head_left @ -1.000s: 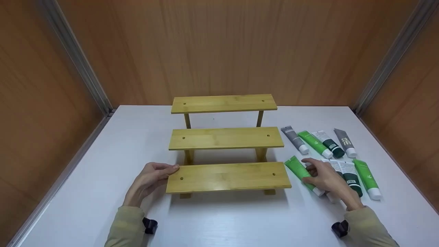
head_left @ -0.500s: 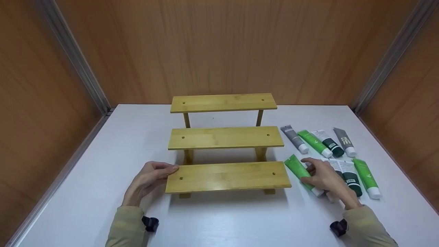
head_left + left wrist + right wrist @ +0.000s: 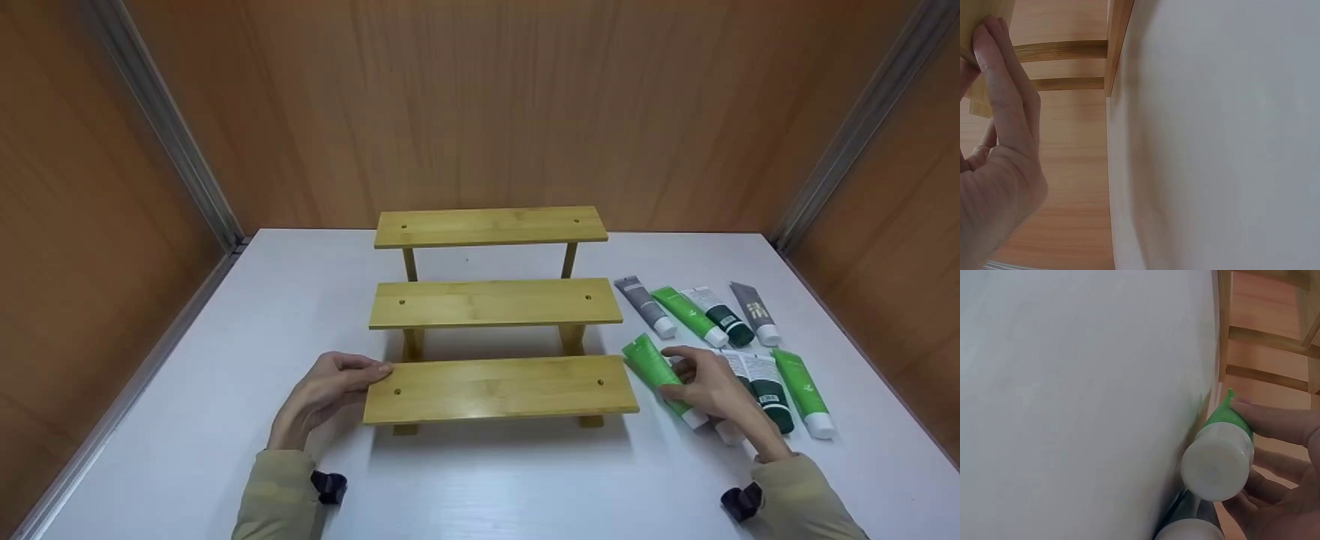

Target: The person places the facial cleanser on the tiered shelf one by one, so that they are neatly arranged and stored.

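A three-step bamboo shelf (image 3: 501,390) stands on the white table. At the left end of its lowest board, my left hand (image 3: 328,394) pinches the edge between thumb and fingers; the left wrist view shows the fingers under the board (image 3: 972,34). To the right of the shelf, my right hand (image 3: 709,386) grips a green tube (image 3: 654,369) between thumb and fingers. In the right wrist view its white cap (image 3: 1216,464) faces the camera, next to another tube's pale cap (image 3: 1190,530). The right hand partly covers the white and dark green tubes beneath it.
Behind the right hand lie a grey tube (image 3: 645,306), a green tube (image 3: 688,315), a white and dark green tube (image 3: 721,315) and another grey tube (image 3: 754,311). Farther right is one more green tube (image 3: 804,391). Wooden panels (image 3: 495,105) enclose the table (image 3: 480,487).
The green tube's flat end has risen slightly and shifted a little in my right hand's grip. The left hand stays at the shelf's left end.
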The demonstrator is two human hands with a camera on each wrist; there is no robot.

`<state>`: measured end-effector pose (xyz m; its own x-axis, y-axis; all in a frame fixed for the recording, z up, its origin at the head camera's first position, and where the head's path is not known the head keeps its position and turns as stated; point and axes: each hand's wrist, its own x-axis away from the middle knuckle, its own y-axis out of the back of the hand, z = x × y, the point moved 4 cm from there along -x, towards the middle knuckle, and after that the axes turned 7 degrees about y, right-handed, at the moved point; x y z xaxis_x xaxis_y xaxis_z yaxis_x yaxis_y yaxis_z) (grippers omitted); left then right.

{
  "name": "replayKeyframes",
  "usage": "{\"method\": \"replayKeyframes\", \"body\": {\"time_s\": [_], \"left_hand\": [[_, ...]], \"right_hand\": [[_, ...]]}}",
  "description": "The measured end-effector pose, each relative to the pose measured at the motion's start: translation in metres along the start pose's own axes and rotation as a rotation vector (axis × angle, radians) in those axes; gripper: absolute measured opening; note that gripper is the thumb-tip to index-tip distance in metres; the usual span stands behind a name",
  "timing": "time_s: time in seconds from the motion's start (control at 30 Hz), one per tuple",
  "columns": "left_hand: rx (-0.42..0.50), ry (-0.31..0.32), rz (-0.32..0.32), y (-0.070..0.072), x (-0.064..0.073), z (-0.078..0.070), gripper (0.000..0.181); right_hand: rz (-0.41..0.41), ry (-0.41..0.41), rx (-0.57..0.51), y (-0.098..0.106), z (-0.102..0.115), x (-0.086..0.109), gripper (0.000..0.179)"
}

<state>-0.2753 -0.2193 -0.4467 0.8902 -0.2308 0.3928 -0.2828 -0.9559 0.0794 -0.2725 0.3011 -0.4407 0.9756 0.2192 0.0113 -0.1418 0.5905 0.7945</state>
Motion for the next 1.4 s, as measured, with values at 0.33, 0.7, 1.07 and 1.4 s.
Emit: {"method": "replayKeyframes", "body": {"time_s": [0.33,0.7,1.07,1.4], "left_hand": [[-0.024,-0.016,-0.009,0.000,0.001,-0.002,0.041],[-0.060,-0.006,-0.037,-0.001,-0.001,-0.003,0.044],[-0.058,-0.019,0.003,0.000,0.001,-0.003,0.045],[-0.060,-0.010,-0.006,0.001,-0.002,0.000,0.043]], "right_hand": [[-0.032,-0.045,-0.116,0.005,0.008,-0.002,0.067],[-0.125,-0.058,-0.254,0.014,0.020,-0.009,0.063],[-0.299,-0.055,-0.422,0.027,0.042,-0.014,0.064],[-0.373,-0.051,-0.675,0.038,0.072,-0.024,0.072]]}}
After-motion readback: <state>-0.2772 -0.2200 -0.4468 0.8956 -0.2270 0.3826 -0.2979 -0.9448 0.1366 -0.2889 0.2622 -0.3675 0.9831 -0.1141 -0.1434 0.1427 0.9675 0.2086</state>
